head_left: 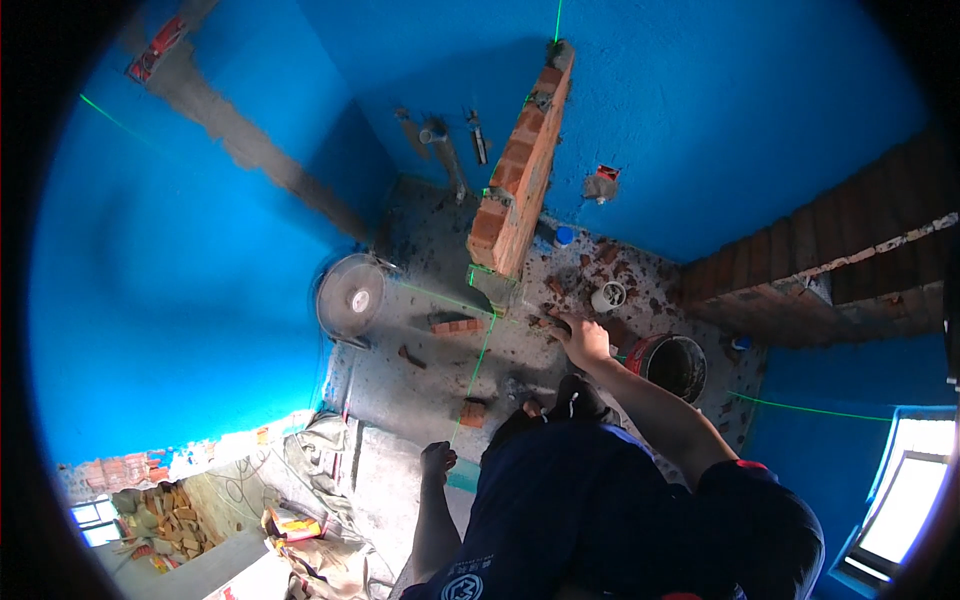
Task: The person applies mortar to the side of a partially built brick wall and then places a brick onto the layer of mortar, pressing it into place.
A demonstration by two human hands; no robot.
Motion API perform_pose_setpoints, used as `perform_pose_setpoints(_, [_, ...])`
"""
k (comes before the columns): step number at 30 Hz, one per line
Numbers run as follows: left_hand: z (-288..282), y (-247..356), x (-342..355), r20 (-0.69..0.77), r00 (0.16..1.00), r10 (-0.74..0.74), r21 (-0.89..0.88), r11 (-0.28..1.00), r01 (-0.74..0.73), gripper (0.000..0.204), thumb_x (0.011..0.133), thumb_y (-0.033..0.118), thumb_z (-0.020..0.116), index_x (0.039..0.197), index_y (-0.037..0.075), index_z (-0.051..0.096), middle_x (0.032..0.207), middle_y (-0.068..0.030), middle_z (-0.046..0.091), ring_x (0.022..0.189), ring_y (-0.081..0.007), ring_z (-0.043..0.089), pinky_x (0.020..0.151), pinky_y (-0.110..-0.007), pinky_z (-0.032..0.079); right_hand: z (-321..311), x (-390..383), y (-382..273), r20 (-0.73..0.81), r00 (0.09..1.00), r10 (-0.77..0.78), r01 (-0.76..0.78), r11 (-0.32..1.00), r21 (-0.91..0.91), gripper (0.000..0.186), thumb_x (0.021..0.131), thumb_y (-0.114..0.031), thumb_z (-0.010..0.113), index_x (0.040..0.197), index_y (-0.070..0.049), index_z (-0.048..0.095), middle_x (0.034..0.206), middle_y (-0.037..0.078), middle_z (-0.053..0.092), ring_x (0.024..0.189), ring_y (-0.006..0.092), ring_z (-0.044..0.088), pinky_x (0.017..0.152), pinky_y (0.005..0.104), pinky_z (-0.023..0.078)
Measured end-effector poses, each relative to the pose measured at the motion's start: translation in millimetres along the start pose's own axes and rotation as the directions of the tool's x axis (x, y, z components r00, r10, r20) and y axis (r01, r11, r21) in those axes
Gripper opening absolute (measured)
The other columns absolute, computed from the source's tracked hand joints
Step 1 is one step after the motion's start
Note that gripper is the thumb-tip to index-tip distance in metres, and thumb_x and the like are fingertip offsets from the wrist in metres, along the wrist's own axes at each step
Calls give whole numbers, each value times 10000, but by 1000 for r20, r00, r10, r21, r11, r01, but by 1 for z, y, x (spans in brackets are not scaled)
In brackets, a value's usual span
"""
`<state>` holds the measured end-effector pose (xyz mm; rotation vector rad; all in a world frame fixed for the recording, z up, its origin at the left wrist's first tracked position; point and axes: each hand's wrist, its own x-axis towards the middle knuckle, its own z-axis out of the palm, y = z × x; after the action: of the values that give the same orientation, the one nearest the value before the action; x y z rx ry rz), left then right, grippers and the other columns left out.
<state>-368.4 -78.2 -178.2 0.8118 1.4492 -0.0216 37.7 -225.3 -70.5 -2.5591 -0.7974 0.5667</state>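
Note:
My right hand (585, 343) reaches forward, low over the floor, near the foot of a narrow brick wall (515, 185). Its fingers are closed around something small and dark that I cannot make out. To the right of that hand stands a red bucket (637, 358) with a grey, mortar-like crust inside. Just beyond it sits a small white pot (608, 296). My left hand (437, 458) hangs to the left of my body with the fingers curled; whether anything is in them cannot be seen. A loose brick (473, 412) lies on the floor between my hands.
A round fan (355, 297) stands by the blue left wall (190, 270). Brick rubble (605, 260) litters the floor behind the pot. A half-height brick structure (780, 265) juts in at the right. Sacks (335, 575) lie at lower left. Green laser lines cross the floor and walls.

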Motion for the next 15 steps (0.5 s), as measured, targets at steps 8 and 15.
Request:
perform_pose_setpoints(8, [-9, -7, -4, -13, 999, -34, -44, 998, 33, 103, 822, 141, 602, 862, 47, 590, 648, -82, 582, 546, -176, 568, 478, -287, 451, -10, -25, -10, -85, 991, -105, 106, 994, 6, 374, 789, -381, 667, 1031, -97, 644, 908, 149, 661, 822, 344, 638, 682, 418, 510])
perform_pose_setpoints(15, [-4, -8, -11, -25, 998, -58, -50, 997, 57, 97, 822, 119, 596, 782, 41, 554, 609, -81, 548, 489, -179, 524, 422, -286, 388, -23, -13, -18, -84, 994, -64, 65, 998, 3, 365, 818, -397, 634, 1045, -110, 645, 927, 163, 658, 849, 339, 634, 705, 414, 508])
